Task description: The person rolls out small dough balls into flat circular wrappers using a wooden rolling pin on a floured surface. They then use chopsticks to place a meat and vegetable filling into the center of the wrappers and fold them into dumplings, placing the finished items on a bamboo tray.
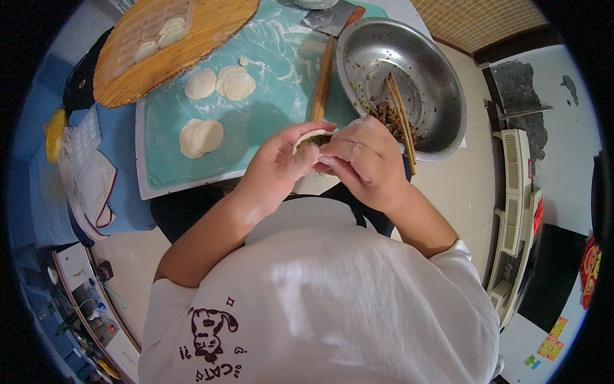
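Note:
A dough wrapper with green-brown filling in it is held between both hands above the mat's front edge. My left hand cups it from the left, thumb against its near side. The floury fingers of my right hand pinch its right edge and hide part of it. Just beyond the hands lies a wooden rolling pin. To the right, a steel basin holds minced filling, with a pair of chopsticks leaning in it.
Round wrappers lie on the floured green mat: one pair at the near left and several more behind. A round wooden board at the back left carries a clear tray with dumplings. A cleaver lies behind the basin.

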The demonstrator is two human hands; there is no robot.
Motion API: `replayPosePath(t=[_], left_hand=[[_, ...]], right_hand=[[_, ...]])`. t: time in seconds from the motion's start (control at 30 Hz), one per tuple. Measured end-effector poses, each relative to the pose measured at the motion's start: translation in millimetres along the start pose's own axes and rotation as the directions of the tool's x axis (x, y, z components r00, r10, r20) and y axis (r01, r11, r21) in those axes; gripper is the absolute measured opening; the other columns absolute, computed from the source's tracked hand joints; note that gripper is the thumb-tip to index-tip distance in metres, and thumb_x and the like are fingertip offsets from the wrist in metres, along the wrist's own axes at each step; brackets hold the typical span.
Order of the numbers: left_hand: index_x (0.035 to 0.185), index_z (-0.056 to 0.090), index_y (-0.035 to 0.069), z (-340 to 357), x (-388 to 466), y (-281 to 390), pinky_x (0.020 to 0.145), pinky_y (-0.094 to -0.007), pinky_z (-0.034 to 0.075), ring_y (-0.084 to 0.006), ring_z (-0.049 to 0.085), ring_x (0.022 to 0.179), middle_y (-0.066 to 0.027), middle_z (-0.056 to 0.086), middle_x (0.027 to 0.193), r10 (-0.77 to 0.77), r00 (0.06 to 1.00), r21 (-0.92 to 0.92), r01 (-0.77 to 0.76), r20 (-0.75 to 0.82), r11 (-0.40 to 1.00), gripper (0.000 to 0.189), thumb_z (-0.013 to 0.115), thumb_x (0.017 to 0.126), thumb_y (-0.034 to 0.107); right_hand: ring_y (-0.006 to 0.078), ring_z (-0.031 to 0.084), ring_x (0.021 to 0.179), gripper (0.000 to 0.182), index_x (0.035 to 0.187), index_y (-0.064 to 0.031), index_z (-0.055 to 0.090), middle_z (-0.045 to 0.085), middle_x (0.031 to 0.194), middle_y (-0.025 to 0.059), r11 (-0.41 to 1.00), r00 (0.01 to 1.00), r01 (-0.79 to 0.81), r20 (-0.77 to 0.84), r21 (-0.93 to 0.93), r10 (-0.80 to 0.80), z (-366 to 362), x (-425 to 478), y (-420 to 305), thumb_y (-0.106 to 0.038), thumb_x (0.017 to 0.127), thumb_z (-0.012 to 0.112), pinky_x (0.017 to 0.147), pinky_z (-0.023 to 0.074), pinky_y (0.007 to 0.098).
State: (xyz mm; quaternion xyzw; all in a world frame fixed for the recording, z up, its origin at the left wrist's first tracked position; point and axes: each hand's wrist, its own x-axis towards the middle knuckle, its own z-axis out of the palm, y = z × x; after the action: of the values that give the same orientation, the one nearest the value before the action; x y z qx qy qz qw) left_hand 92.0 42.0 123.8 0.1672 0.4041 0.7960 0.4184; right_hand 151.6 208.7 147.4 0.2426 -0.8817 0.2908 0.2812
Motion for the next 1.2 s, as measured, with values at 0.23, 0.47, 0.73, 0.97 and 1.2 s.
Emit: replayPosePath(t=[0.23, 0.47, 0.73, 0.97, 1.2], left_hand=[[0.124, 0.046, -0.001, -5.0, -2.4, 1.0, 0.082, -0.0246, 0.047, -0.0116, 0.056, 0.098, -0.0071, 0.057, 0.112, 0.136, 0.989, 0.431, -0.144, 0.049, 0.891, 0.051, 0.068, 0.078, 0.005], [0.123, 0.046, 0.000, -7.9, -5.7, 1.5, 0.084, -0.0258, 0.046, -0.0133, 0.057, 0.099, -0.0105, 0.059, 0.110, 0.258, 0.956, 0.609, -0.286, 0.137, 0.740, 0.050, 0.068, 0.078, 0.002], [0.135, 0.030, 0.003, -2.2, -5.0, 3.1, 0.093, -0.0298, 0.041, -0.0176, 0.050, 0.112, -0.0146, 0.050, 0.123, 0.200, 0.971, 0.527, -0.240, 0.133, 0.815, 0.066, 0.062, 0.078, -0.007], [0.128, 0.040, -0.001, -0.2, -6.4, 2.7, 0.089, -0.0281, 0.044, -0.0156, 0.054, 0.107, -0.0137, 0.055, 0.118, 0.202, 0.977, 0.561, -0.205, 0.068, 0.802, 0.058, 0.066, 0.077, -0.003], [0.123, 0.046, -0.006, -0.9, -9.2, 9.2, 0.086, -0.0247, 0.046, -0.0122, 0.055, 0.101, -0.0088, 0.057, 0.113, 0.004, 0.999, 0.529, 0.024, -0.051, 0.848, 0.045, 0.061, 0.080, -0.004]], right_hand=[[0.0272, 0.054, 0.074, 0.027, 0.089, -0.0066, 0.060, 0.057, 0.084, 0.0080, 0.997, 0.999, -0.035, -0.031, 0.063, 0.037, -4.2, 4.5, -1.8, -0.006, 0.065, 0.072, 0.064, 0.0444, 0.0353], [0.0291, 0.052, 0.086, 0.031, 0.094, -0.0080, 0.064, 0.054, 0.094, 0.0102, 0.964, 0.976, -0.212, -0.018, 0.159, 0.217, -8.3, 7.7, -7.1, -0.010, 0.065, 0.073, 0.075, 0.0422, 0.0379], [0.0263, 0.052, 0.097, 0.029, 0.098, -0.0112, 0.067, 0.055, 0.111, 0.0104, 0.978, 0.985, -0.164, 0.074, 0.126, 0.155, -14.1, 6.4, -5.0, -0.010, 0.069, 0.071, 0.080, 0.0401, 0.0343], [0.0241, 0.056, 0.078, 0.029, 0.090, -0.0081, 0.066, 0.061, 0.094, 0.0039, 0.988, 0.993, 0.095, -0.064, -0.119, -0.103, -4.1, 0.0, -3.1, -0.011, 0.061, 0.069, 0.068, 0.0415, 0.0371], [0.0242, 0.056, 0.077, 0.029, 0.094, -0.0066, 0.064, 0.062, 0.094, 0.0047, 0.981, 0.991, 0.110, -0.057, -0.157, -0.120, -0.1, -3.6, 1.4, -0.010, 0.065, 0.066, 0.071, 0.0417, 0.0374]])
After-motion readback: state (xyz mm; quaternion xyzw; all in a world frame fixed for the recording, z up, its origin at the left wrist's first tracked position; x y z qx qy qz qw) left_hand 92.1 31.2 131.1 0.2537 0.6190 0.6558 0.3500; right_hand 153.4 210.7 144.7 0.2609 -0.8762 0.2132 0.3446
